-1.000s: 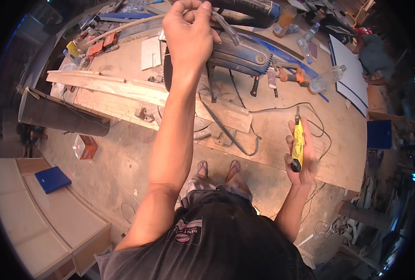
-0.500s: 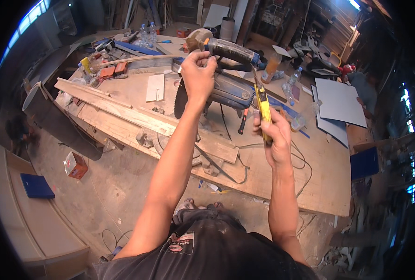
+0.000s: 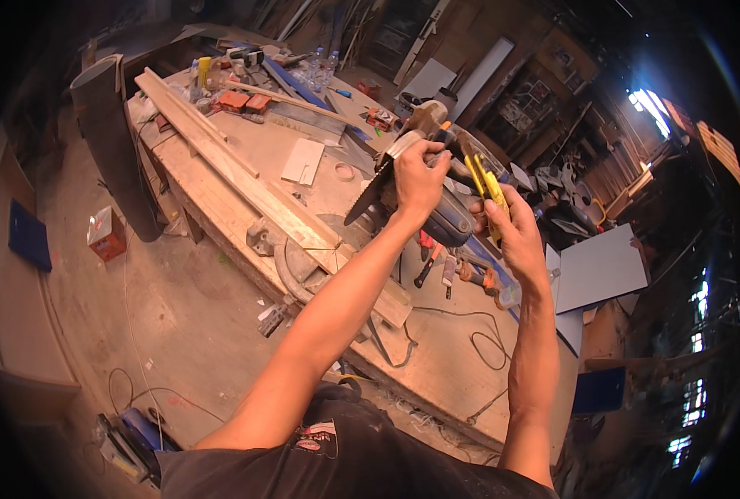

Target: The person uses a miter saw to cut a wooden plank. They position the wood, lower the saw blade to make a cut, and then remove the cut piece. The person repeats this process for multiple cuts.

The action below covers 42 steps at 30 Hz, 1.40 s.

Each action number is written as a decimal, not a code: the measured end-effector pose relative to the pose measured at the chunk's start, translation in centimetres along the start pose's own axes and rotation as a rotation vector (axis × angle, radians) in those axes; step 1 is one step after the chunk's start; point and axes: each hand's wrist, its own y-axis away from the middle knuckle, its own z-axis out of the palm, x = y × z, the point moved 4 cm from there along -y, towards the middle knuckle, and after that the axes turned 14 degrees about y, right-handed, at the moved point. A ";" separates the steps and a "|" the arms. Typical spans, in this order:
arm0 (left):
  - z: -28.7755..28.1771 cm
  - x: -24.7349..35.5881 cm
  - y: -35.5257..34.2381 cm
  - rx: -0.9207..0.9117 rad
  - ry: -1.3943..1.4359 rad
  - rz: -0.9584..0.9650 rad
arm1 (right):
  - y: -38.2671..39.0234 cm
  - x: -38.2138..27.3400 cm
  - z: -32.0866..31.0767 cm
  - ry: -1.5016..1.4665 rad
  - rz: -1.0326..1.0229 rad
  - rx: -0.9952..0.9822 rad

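Mitre saw (image 3: 451, 214) stands on desk (image 3: 445, 370) at wearer's one o'clock; right hand (image 3: 517, 229) grips yellow hand tool (image 3: 495, 195); left hand (image 3: 420, 185), by saw, grip unclear. Guide left hand clear of blade (image 3: 368, 198).

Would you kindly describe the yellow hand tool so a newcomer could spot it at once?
Find the wooden workbench, then the dark power saw on it. Right of that, the right hand grips the yellow hand tool, slimmer and brighter than the saw.
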 end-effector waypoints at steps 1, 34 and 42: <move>-0.1 0.1 0.1 0.000 -0.006 0.014 | -0.1 0.2 0.0 0.066 -0.005 0.006; -0.5 0.4 -0.2 0.023 0.051 0.024 | -2.8 -2.2 -0.2 1.451 -0.332 0.242; 0.0 0.1 0.0 0.047 0.084 0.012 | -3.1 -1.6 -0.3 1.485 -0.349 0.267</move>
